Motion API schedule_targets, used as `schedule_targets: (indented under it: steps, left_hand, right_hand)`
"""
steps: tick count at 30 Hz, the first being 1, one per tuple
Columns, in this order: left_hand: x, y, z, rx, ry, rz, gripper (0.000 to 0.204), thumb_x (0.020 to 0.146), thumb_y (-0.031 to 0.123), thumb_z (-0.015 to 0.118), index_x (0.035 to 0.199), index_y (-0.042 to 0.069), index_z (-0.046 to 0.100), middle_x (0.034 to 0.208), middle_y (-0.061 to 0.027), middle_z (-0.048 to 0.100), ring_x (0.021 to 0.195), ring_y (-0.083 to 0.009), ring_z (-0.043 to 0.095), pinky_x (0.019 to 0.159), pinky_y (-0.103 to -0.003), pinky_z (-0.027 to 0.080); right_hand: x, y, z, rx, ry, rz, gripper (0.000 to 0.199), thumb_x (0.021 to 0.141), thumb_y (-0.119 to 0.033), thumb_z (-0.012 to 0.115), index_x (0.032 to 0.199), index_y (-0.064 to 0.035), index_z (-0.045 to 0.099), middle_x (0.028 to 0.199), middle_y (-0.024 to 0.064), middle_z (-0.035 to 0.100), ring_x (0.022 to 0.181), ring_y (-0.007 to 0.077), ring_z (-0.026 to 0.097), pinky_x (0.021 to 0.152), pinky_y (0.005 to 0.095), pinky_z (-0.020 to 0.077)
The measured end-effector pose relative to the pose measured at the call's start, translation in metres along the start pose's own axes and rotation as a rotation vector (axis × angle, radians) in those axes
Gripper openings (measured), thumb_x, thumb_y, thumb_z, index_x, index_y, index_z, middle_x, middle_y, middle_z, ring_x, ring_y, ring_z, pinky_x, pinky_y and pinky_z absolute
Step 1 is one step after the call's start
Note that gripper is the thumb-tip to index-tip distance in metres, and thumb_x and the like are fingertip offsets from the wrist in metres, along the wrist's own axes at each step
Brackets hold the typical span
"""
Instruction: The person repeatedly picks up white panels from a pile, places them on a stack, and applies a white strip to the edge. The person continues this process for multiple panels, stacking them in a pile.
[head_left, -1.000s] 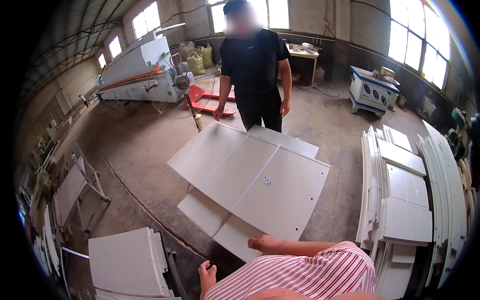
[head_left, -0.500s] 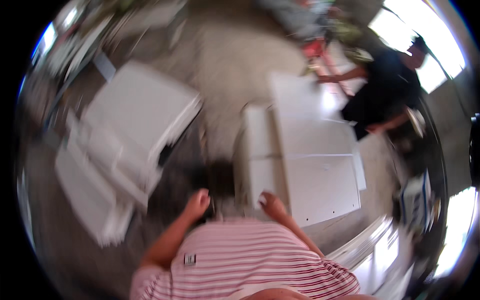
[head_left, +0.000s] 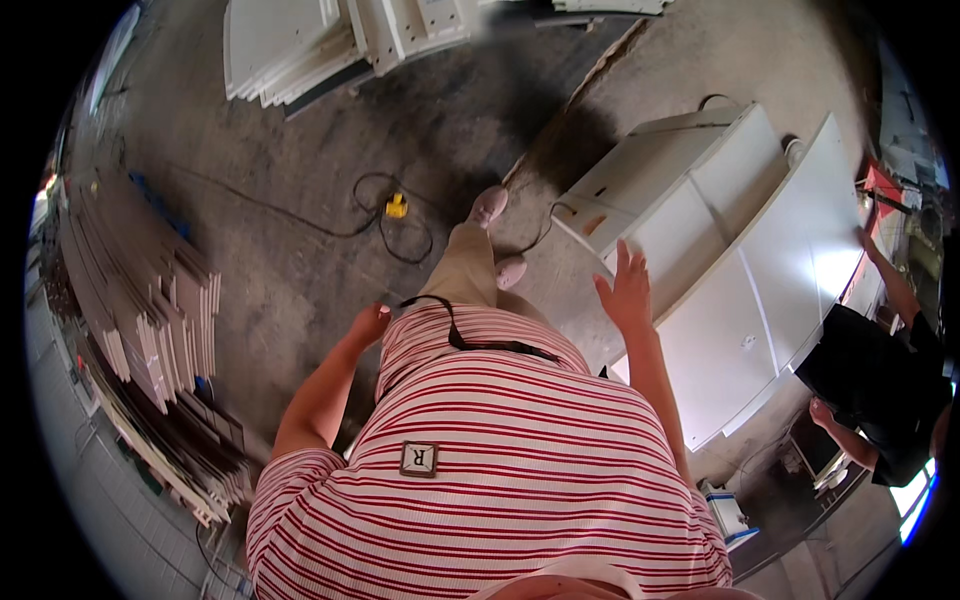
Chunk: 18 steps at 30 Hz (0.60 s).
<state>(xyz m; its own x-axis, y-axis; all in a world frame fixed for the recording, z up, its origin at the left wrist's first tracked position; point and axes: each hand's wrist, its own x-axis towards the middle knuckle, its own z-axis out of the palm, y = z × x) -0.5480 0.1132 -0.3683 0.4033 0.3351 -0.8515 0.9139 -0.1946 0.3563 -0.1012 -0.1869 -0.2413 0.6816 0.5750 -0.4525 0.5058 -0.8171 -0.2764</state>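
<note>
My left hand (head_left: pixel 371 323) hangs beside my striped shirt with its fingers curled in, and I see nothing held in it. My right hand (head_left: pixel 628 294) is spread open, its fingers stretched toward the near end of a long white cabinet-like box (head_left: pixel 652 170). No grip on the box shows, and whether the fingertips touch it I cannot tell. Along the box's right side lies a large white panel (head_left: pixel 745 300), close to my right forearm.
Another person in black (head_left: pixel 868 385) reaches to the panel's far right edge. A dark cable with a yellow socket block (head_left: pixel 397 206) lies on the concrete floor. Brown boards (head_left: pixel 150 290) are stacked at left, white panels (head_left: pixel 290 45) at the far side. A red object (head_left: pixel 882 188) stands at right.
My view has swung left, bringing the cable and brown boards into sight. My right hand has gone from a closed fist to spread fingers; my left stays curled.
</note>
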Motion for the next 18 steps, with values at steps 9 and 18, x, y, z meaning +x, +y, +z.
schedule_targets:
  steps: [9, 18]
  left_hand:
    - [-0.080, -0.004, 0.056, -0.619, -0.034, -0.282, 0.045, 0.095, 0.026, 0.046, 0.130, -0.002, 0.046, 0.122, -0.0156, 0.058, 0.110, -0.0242, 0.056, 0.094, -0.034, 0.043]
    - [-0.021, 0.051, -0.022, 0.027, 0.115, 0.242, 0.029, 0.092, 0.025, 0.051, 0.108, 0.001, 0.059, 0.095, -0.0163, 0.063, 0.083, -0.0261, 0.062, 0.077, -0.037, 0.048]
  right_hand:
    - [-0.009, 0.009, 0.013, -0.039, 0.070, -0.063, 0.084, 0.080, -0.036, 0.066, 0.146, -0.0133, 0.020, 0.131, 0.0400, 0.033, 0.124, 0.0519, 0.034, 0.104, 0.0532, 0.0290]
    - [0.000, 0.006, 0.009, -0.037, -0.040, -0.001, 0.092, 0.078, -0.046, 0.063, 0.149, -0.0159, 0.012, 0.122, 0.0448, 0.040, 0.116, 0.0528, 0.042, 0.102, 0.0539, 0.0316]
